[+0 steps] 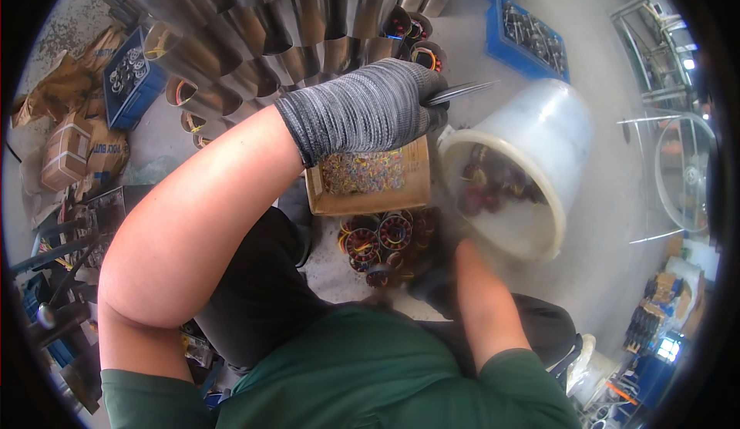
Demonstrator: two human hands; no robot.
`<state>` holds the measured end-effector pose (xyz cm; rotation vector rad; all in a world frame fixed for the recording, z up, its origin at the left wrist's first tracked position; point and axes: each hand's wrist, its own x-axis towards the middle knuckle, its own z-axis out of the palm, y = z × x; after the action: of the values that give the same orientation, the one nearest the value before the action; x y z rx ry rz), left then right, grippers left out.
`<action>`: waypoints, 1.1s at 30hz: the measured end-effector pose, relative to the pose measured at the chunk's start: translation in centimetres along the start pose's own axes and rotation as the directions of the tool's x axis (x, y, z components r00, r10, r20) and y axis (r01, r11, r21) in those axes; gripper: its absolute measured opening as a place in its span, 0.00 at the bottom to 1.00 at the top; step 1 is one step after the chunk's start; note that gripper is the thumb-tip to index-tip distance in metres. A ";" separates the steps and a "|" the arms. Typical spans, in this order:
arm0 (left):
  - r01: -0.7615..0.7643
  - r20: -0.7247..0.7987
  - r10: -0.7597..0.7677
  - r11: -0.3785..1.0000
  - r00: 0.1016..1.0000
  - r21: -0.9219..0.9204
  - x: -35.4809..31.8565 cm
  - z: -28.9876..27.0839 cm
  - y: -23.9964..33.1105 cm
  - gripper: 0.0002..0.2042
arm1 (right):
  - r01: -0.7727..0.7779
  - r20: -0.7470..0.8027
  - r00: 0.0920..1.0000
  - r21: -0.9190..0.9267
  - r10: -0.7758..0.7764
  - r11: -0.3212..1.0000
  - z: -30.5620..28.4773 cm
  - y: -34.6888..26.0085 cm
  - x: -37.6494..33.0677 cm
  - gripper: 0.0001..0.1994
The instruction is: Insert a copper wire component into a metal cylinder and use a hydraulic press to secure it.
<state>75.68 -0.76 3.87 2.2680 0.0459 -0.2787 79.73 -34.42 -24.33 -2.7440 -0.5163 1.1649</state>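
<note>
- the room is a workshop with a grey floor (593, 51), and the things stand directly on it.
- at far left, a blue bin (146, 99) keeps small metal rings together.
- next, many shiny metal cylinders (304, 24) stand in close rows, perhaps to save space; coloured wires show inside some.
- the left hand (370, 109), in a grey knitted glove, is curled firmly around a thin metal tool (470, 90), which points to the right; probably this grip keeps its tip free. the elbow is bent, and the forearm crosses in front of the body.
- below this hand, a carton (371, 205) holds colourful scraps, seemingly so they do not scatter.
- the round wound parts (395, 231) lie grouped just beside the carton, within easy reach.
- the right hand (435, 286) is low beside them, dark and blurred; i cannot tell if it grasps something.
- at right, a white bucket (566, 132) lies tilted, its mouth toward the person, with similar parts inside.
</note>
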 end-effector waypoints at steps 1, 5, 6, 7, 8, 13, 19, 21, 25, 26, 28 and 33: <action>0.007 -0.004 -0.007 1.000 1.000 0.004 -0.1 -0.1 0.0 0.20 | 0.001 0.001 1.000 -0.001 -0.001 1.000 -0.2 0.4 0.3 0.30; -0.002 -0.029 0.001 0.999 1.000 -0.053 0.0 -0.1 -0.1 0.20 | -0.089 0.209 0.973 -0.033 0.094 0.995 2.2 7.2 4.9 0.37; -0.008 -0.015 0.007 0.998 1.000 -0.054 0.1 -0.2 0.0 0.21 | -0.073 0.140 0.987 -0.069 0.082 0.995 4.1 10.5 7.1 0.35; -0.013 0.002 0.013 0.998 1.000 -0.061 0.2 -0.2 0.0 0.21 | -0.078 0.142 0.986 -0.068 0.087 0.995 4.9 13.0 8.5 0.35; -0.015 0.006 0.015 0.998 1.000 -0.065 0.2 0.0 -0.1 0.21 | -0.291 0.059 0.956 0.053 0.288 0.955 5.4 15.4 9.4 0.32; -0.017 -0.024 0.015 0.998 1.000 -0.054 -0.3 -0.1 -0.3 0.21 | -0.277 -0.585 0.687 0.337 0.431 0.900 2.1 10.3 6.4 0.30; 0.043 -0.008 -0.043 0.998 0.999 -0.053 -0.4 -0.4 -0.1 0.20 | 0.155 -0.547 0.773 -0.327 -0.321 0.932 -2.4 8.1 7.1 0.39; 0.034 -0.011 -0.035 0.996 0.999 -0.081 -0.5 -0.3 -0.1 0.20 | 0.214 -0.493 0.701 -0.543 -0.515 0.812 -2.9 8.4 8.6 0.40; 0.047 -0.009 -0.048 0.997 0.999 -0.065 -0.6 -0.5 0.0 0.20 | 0.231 -0.275 0.790 -0.694 -0.547 0.682 -3.6 7.8 8.8 0.40; 0.047 -0.008 -0.048 0.997 0.999 -0.066 -0.6 -0.4 -0.3 0.20 | 0.325 -0.202 0.808 -0.630 -0.554 0.705 -3.0 7.8 8.4 0.38; 0.027 -0.036 -0.029 0.998 0.999 -0.060 -0.4 -0.1 -0.8 0.20 | 0.407 -0.128 0.818 -0.559 -0.560 0.722 -1.9 8.3 7.8 0.35; -0.012 -0.046 0.013 1.000 0.999 0.013 -0.5 0.0 -0.7 0.20 | 0.297 -0.078 0.842 -0.758 -0.533 0.580 1.8 9.4 10.2 0.26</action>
<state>75.07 -0.28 3.50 2.2868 0.0539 -0.2204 87.53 -39.68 -34.71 -2.9857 -1.8112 0.4288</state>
